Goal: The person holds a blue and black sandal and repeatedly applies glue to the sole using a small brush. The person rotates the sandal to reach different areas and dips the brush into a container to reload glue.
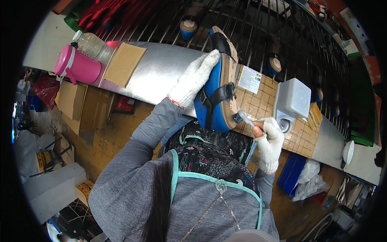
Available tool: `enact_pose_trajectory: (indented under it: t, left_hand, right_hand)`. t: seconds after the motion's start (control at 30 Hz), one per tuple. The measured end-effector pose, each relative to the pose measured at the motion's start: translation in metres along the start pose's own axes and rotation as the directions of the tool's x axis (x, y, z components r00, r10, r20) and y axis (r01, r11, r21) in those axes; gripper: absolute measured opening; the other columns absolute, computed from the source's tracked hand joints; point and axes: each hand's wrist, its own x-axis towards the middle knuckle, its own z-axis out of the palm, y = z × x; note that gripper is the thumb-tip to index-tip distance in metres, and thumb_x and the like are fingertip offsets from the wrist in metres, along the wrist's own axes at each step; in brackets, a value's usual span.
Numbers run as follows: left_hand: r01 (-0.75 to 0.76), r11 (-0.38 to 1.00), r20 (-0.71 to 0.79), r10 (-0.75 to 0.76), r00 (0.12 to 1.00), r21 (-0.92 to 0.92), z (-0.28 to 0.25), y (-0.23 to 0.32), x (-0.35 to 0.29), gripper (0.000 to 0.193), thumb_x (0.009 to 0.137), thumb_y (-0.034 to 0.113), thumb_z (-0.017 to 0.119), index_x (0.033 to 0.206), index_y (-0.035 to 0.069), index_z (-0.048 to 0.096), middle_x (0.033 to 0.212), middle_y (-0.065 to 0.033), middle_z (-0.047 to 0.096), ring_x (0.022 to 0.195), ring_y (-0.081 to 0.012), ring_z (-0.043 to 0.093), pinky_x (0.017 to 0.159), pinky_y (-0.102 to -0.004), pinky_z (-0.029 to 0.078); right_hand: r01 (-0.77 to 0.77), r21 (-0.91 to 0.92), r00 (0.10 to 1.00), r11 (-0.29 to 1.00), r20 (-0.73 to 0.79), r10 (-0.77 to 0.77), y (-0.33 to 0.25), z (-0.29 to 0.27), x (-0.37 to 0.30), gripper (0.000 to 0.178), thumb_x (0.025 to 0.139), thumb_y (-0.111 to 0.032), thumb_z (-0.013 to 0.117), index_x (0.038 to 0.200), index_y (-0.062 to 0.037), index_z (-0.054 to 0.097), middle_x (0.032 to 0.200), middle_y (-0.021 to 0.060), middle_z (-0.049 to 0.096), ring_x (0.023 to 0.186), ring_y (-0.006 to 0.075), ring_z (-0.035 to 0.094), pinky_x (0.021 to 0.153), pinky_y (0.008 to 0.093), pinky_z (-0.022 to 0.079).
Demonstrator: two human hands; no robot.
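Note:
My left hand (193, 78), in a white knit glove, is closed around a blue shoe last (215, 80) held tilted above the bench. Black straps (221, 95) with a buckle wrap over the last, and a tan sole-side layer (229, 74) faces right. Between the bare fingertips of my right hand (269, 143), gloved elsewhere, is a small brush (246, 119) with a whitish handle. Its dark tip meets the edge of the sole at the near end of the last. A white plastic container (293, 97) with a round opening stands just beyond my right hand.
Patterned cardboard (258, 105) with a white label covers part of the metal bench (159, 60). To the left are a cardboard piece (125, 64), a pink jug (78, 64) and a clear bottle (94, 45). Behind, a metal-rod rack (250, 40) carries more lasts (188, 28). A white bowl (348, 152) sits far right.

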Motion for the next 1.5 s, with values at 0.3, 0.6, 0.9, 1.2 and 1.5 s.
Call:
enact_pose_trajectory:
  t: [0.3, 0.6, 0.9, 1.2, 1.5]
  left_hand:
    - [-0.082, 0.996, 0.071, 0.084, 0.994, -0.036, -0.002, -0.009, 0.003, 0.085, 0.098, 0.060, 0.055, 0.149, -0.006, 0.040, 0.141, -0.0246, 0.054, 0.131, -0.0293, 0.054, 0.111, -0.0376, 0.043]
    - [-0.090, 0.996, 0.079, 0.090, 0.993, 0.006, -0.003, -0.010, 0.004, 0.090, 0.096, 0.064, 0.056, 0.149, -0.007, 0.040, 0.140, -0.0271, 0.055, 0.130, -0.0315, 0.055, 0.112, -0.0384, 0.042]
    - [0.096, 0.995, 0.091, -0.093, 0.992, -0.030, -0.003, -0.013, 0.016, 0.096, 0.093, 0.074, 0.050, 0.150, -0.003, 0.042, 0.142, -0.0276, 0.053, 0.130, -0.0317, 0.055, 0.111, -0.0389, 0.043]
    - [0.284, 0.955, 0.259, -0.256, 0.931, -0.080, 0.008, -0.021, 0.024, 0.094, 0.093, 0.080, 0.036, 0.151, 0.006, 0.045, 0.146, -0.0256, 0.049, 0.133, -0.0327, 0.052, 0.109, -0.0444, 0.045]
    - [0.242, 0.929, 0.569, -0.041, 0.821, -0.282, 0.005, -0.036, -0.008, 0.065, 0.098, 0.058, 0.057, 0.142, 0.010, 0.054, 0.134, -0.0160, 0.062, 0.115, -0.0220, 0.065, 0.095, -0.0353, 0.056]
  right_hand:
    - [0.151, -0.296, 0.976, 0.943, -0.106, -0.189, -0.006, 0.006, 0.003, 0.016, 0.080, -0.013, 0.081, 0.092, -0.0056, 0.076, 0.088, 0.0071, 0.067, 0.082, 0.0243, 0.060, 0.076, 0.0339, 0.043]
    - [0.247, -0.511, 0.924, 0.823, -0.132, -0.359, -0.013, 0.010, 0.015, 0.017, 0.082, -0.011, 0.079, 0.096, -0.0017, 0.076, 0.092, 0.0102, 0.067, 0.089, 0.0262, 0.061, 0.081, 0.0360, 0.046]
    - [0.316, -0.259, 0.948, 0.913, 0.043, -0.316, -0.004, -0.006, 0.025, 0.020, 0.075, -0.016, 0.082, 0.092, -0.0064, 0.077, 0.088, 0.0058, 0.068, 0.085, 0.0246, 0.058, 0.077, 0.0353, 0.043]
    - [0.418, -0.257, 0.908, 0.871, 0.129, -0.398, -0.014, -0.013, 0.042, 0.022, 0.073, -0.016, 0.082, 0.094, -0.0076, 0.078, 0.089, 0.0062, 0.069, 0.089, 0.0252, 0.059, 0.078, 0.0362, 0.045]
    - [0.541, -0.176, 0.825, 0.823, 0.301, -0.478, -0.037, -0.003, 0.078, 0.023, 0.071, -0.016, 0.083, 0.092, -0.0073, 0.079, 0.091, 0.0071, 0.070, 0.091, 0.0251, 0.061, 0.077, 0.0358, 0.049]
